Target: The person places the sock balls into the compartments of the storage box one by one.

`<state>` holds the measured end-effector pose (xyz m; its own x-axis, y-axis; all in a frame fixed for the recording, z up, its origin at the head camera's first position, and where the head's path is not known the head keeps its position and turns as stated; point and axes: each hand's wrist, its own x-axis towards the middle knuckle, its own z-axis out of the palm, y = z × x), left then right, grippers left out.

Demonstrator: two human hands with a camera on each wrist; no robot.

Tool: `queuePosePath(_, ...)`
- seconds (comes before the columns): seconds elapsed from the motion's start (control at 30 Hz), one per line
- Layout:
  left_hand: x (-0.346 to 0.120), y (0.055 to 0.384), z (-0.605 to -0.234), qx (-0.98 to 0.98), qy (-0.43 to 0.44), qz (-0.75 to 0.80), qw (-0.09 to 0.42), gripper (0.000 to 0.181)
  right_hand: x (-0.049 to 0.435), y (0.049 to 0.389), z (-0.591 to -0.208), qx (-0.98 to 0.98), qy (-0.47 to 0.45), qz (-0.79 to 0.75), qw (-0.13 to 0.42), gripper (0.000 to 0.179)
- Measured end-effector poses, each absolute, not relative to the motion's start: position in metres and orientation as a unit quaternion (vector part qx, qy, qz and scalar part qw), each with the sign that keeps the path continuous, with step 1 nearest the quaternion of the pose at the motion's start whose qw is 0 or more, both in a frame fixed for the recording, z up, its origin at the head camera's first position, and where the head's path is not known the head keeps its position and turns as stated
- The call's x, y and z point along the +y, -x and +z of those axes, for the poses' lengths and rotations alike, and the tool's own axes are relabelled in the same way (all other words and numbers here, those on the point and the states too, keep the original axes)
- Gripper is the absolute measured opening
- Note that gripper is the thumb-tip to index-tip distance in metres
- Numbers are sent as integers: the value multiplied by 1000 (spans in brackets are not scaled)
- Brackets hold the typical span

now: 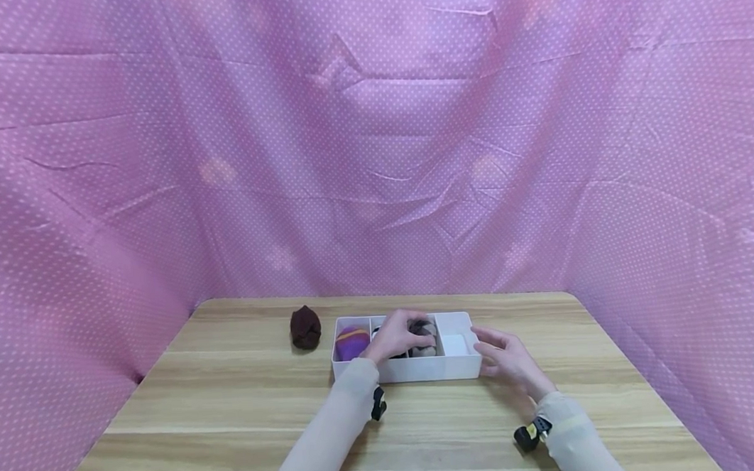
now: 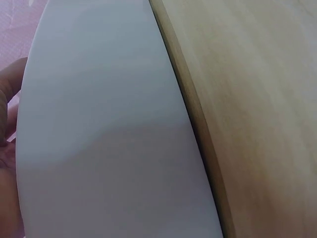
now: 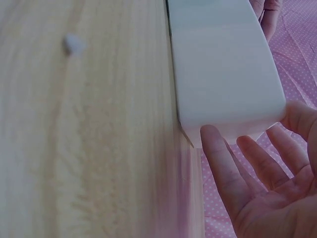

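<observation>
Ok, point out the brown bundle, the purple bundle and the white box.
Brown bundle point(image 1: 306, 329), head view: its middle.
Purple bundle point(image 1: 352, 346), head view: below its orange stripe.
White box point(image 1: 425, 370), head view: front wall.

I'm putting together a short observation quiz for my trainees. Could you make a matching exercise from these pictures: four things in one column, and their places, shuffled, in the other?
Things
1. Dark brown cloth bundle
2. Purple cloth bundle with an orange stripe
3. Left hand
4. Right hand

Places
A. In the leftmost compartment of the white divided box
B. At the right end of the box, fingers against it
C. On the wooden table, left of the box
D. Over the box, fingers around a grey bundle

Pairs: 1-C, 2-A, 3-D, 4-B
</observation>
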<state>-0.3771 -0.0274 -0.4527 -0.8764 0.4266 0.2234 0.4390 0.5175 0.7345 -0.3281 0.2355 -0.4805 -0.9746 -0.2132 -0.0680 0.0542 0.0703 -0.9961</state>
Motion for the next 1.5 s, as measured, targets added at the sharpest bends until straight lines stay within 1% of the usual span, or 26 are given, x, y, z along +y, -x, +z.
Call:
queuePosePath(0.37,-28,375,-450,-860,227,-457,-19,57,236,327,-478,729,61,-674,103,58)
queuePosePath(0.57,-31,374,-447,-851,226,-473,-13,58,237,328,-478,726,60,-677,101,57)
queuePosePath(0.67,-33,373,-446,-841,230,-489,-8,57,237,329,-478,726,64,-677,103,58)
queuePosePath(0.87,-43,369,-442,-826,221,-518,-19,51,236,329,-480,728,56,-676,102,55)
queuePosePath(1.07,-60,363,-442,-806,238,-541,-8,49,237,327,-484,724,65,-679,105,58)
queuePosePath(1.37,-81,353,-444,-808,223,-546,16,45,239,325,-483,719,60,-685,103,60)
queuePosePath(1.5,-92,346,-447,-812,211,-544,19,46,238,326,-482,713,70,-690,107,61)
